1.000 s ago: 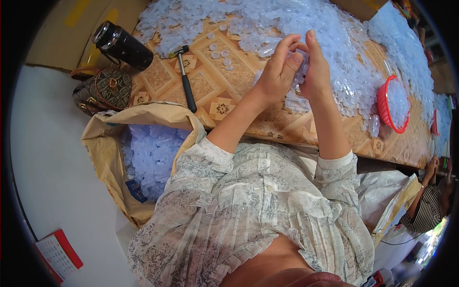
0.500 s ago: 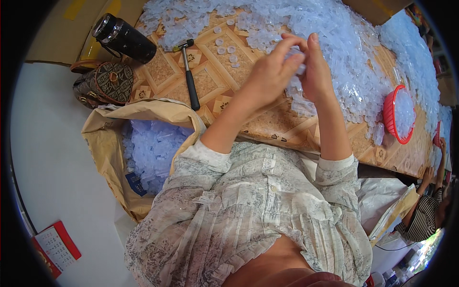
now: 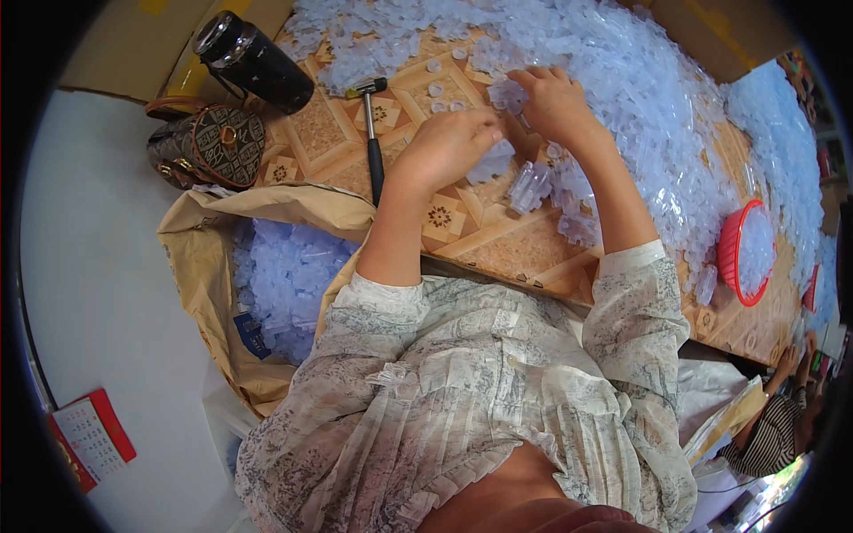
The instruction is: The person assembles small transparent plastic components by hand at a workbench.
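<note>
Both hands work over a table (image 3: 498, 240) with a brown patterned top, near the upper middle of the frame. The left hand (image 3: 444, 147) lies knuckles up with its fingers curled down onto a small clear plastic piece (image 3: 491, 162) that shows just under the fingertips; the grip itself is hidden below the hand, so I cannot tell how tightly it is closed. The right hand (image 3: 555, 102) sits just beside it, higher and to the right, fingers bent and pinching another clear piece (image 3: 506, 91) at its left edge, though the view there is too small to be sure of the hold. A cluster of joined clear pieces (image 3: 531, 185) lies on the table just below the two hands. To the right and above, a deep heap of clear plastic parts (image 3: 657, 115) covers the table almost to its far edge, leaving bare top only to the left of and below the hands. A hammer (image 3: 373, 133) lies in that bare strip just left of the left hand, its handle pointing toward the near edge. A black flask (image 3: 253, 58) lies at the upper left corner, with a brown patterned handbag (image 3: 209, 147) below it at the table's left edge. A red basket (image 3: 742, 253) sits near the right edge. Below the table's near edge, at left, an open paper sack (image 3: 204, 266) holds more clear parts.
</note>
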Demonstrator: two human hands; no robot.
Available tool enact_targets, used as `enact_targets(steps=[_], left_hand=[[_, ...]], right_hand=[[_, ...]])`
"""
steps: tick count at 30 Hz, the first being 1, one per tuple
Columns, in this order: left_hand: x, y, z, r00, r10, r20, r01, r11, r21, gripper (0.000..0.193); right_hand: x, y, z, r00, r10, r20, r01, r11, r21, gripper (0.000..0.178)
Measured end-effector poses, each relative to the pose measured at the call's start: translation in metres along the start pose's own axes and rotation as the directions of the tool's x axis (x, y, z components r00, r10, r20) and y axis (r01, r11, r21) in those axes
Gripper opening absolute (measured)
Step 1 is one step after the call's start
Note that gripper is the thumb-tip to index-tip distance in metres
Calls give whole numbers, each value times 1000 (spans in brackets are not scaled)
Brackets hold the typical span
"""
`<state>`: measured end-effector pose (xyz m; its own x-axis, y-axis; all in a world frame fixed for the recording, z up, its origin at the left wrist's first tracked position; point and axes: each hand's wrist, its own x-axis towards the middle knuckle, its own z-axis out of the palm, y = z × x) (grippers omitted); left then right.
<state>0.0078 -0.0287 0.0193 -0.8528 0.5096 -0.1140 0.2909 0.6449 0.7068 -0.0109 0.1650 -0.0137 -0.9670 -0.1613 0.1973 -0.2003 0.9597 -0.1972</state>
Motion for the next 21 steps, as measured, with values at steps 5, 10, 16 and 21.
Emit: enact_targets(steps=[5, 10, 16, 21], left_hand=[[4, 4, 4, 997, 81, 3, -81, 997, 10, 32], [8, 6, 1, 963, 49, -264, 14, 973, 231, 28], [-32, 29, 40, 884, 228, -407, -207, 974, 95, 21], [-75, 16, 75, 748, 338, -571, -274, 941, 198, 17]], right_hand=[[9, 12, 2, 993, 41, 107, -43, 999, 21, 44], [12, 17, 7, 998, 6, 65, -11, 997, 82, 41], [6, 23, 0, 983, 7, -185, 23, 987, 160, 42], [-13, 2, -66, 960, 127, -251, -5, 900, 435, 40]])
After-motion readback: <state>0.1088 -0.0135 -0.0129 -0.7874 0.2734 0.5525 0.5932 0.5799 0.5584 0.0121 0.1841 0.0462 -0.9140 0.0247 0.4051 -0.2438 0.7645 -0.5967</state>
